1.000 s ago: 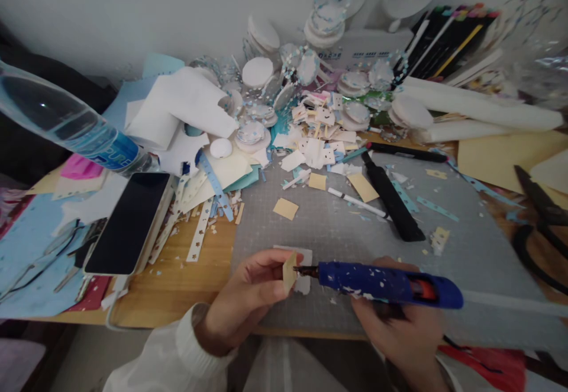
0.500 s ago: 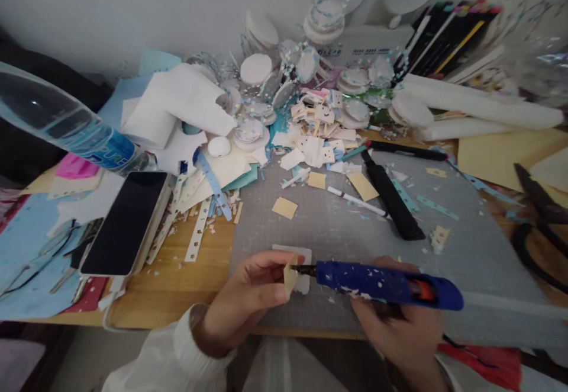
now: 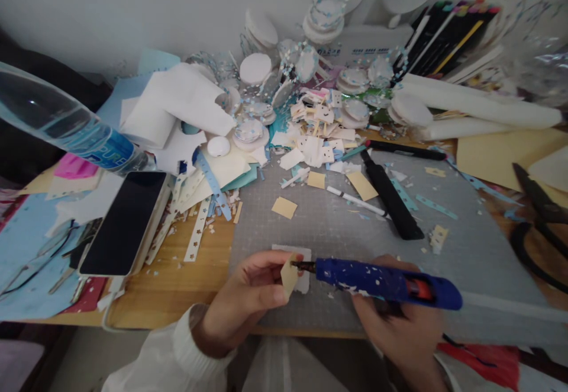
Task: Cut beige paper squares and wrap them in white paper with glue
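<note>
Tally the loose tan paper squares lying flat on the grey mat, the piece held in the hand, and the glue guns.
Tan squares flat on the grey mat: 3 (tan square one, tan square two, tan square three)
Tan piece in the left hand: 1
Blue glue gun in the right hand: 1
Total: 5

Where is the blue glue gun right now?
In the head view the blue glue gun is low and right of centre, held in the right hand over the grey cutting mat, its nozzle at the small tan paper piece pinched by the left hand.
</note>
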The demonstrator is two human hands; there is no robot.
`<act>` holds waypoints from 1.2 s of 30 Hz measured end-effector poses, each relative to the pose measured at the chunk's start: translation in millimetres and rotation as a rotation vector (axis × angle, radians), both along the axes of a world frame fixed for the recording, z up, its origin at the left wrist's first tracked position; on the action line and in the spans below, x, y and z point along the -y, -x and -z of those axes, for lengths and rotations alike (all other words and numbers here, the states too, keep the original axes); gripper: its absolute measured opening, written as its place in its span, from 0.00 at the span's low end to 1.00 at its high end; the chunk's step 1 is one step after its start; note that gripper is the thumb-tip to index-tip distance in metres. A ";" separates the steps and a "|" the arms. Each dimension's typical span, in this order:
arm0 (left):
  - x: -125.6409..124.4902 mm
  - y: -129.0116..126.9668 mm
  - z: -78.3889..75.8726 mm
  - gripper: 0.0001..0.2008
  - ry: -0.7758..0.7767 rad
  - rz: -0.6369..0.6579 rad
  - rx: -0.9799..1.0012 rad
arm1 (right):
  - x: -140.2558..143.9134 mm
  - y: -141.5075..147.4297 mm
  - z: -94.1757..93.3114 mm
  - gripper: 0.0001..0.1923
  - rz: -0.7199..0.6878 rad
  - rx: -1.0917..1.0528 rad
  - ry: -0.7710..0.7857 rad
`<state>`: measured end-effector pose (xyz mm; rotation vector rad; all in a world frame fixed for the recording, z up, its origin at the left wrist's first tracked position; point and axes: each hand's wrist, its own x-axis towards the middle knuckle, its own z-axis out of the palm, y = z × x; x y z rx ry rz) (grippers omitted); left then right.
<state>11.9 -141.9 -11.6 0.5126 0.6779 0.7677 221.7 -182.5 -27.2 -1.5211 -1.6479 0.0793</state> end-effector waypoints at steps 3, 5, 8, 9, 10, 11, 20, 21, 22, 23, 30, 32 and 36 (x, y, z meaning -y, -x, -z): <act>0.0 -0.2 0.1 0.20 0.005 -0.008 -0.009 | 0.8 0.0 1.5 0.05 0.014 -0.012 0.015; -0.2 -0.6 -0.2 0.20 -0.002 -0.012 -0.013 | 0.4 0.5 0.4 0.06 0.015 -0.017 0.008; -0.5 -1.3 -0.8 0.19 -0.019 -0.018 -0.015 | -2.5 2.1 -4.7 0.06 -0.025 -0.050 -0.002; -0.5 -1.3 -0.9 0.18 -0.023 -0.018 -0.012 | -3.7 2.6 -6.8 0.06 -0.050 -0.065 0.001; -0.3 -1.3 -0.9 0.18 -0.025 -0.015 -0.006 | -5.0 3.0 -8.7 0.06 -0.073 -0.078 0.009; -0.2 -1.2 -0.7 0.18 -0.026 -0.010 0.001 | -6.0 3.2 -10.2 0.07 -0.091 -0.090 0.015; -1.2 -1.8 0.1 0.17 -0.031 -0.016 0.029 | -4.2 2.0 -5.3 0.07 -0.102 -0.123 0.057; -1.4 -2.0 -0.2 0.17 -0.039 -0.018 0.031 | -4.2 2.3 -4.9 0.07 -0.091 -0.118 0.052; -1.6 -2.1 -0.4 0.17 -0.044 -0.020 0.031 | -4.4 2.6 -4.8 0.07 -0.081 -0.111 0.043; -1.6 -2.1 -0.5 0.17 -0.048 -0.022 0.029 | -4.8 3.1 -5.1 0.07 -0.074 -0.105 0.030; 0.0 -0.9 0.5 0.18 -0.055 -0.046 0.030 | -7.7 4.0 -9.7 0.08 -0.054 -0.086 -0.043; -0.1 -1.3 0.2 0.18 -0.058 -0.053 0.033 | -7.5 3.8 -10.0 0.08 -0.050 -0.081 -0.027; -0.8 -2.0 0.0 0.18 -0.048 -0.071 0.024 | -7.1 4.2 -10.4 0.07 -0.055 -0.101 0.012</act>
